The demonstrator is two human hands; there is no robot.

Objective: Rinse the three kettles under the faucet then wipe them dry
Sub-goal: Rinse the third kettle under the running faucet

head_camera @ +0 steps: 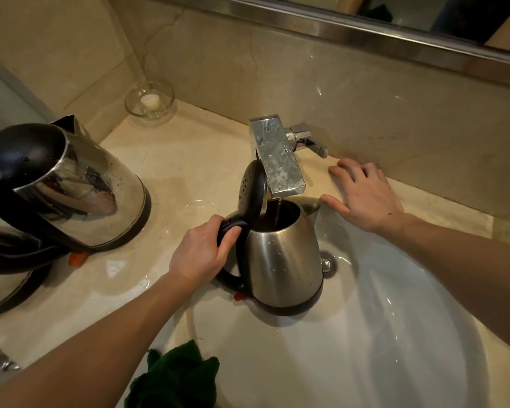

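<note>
A steel kettle [283, 260] with its black lid flipped up stands over the white sink [380, 334], right under the faucet spout [277, 160]. A thin stream of water runs into its mouth. My left hand [200, 251] is shut on its black handle. My right hand [365, 195] lies flat with spread fingers on the counter just below the faucet lever [309, 141], holding nothing. A second steel kettle [80, 195] stands on the counter at the left. Part of a third kettle [6, 287] shows at the bottom left edge.
A dark green cloth [174, 378] lies on the sink's front rim. A glass dish [149, 100] with a white disc stands in the back corner. The beige counter [189, 172] is wet. A mirror runs along the wall behind.
</note>
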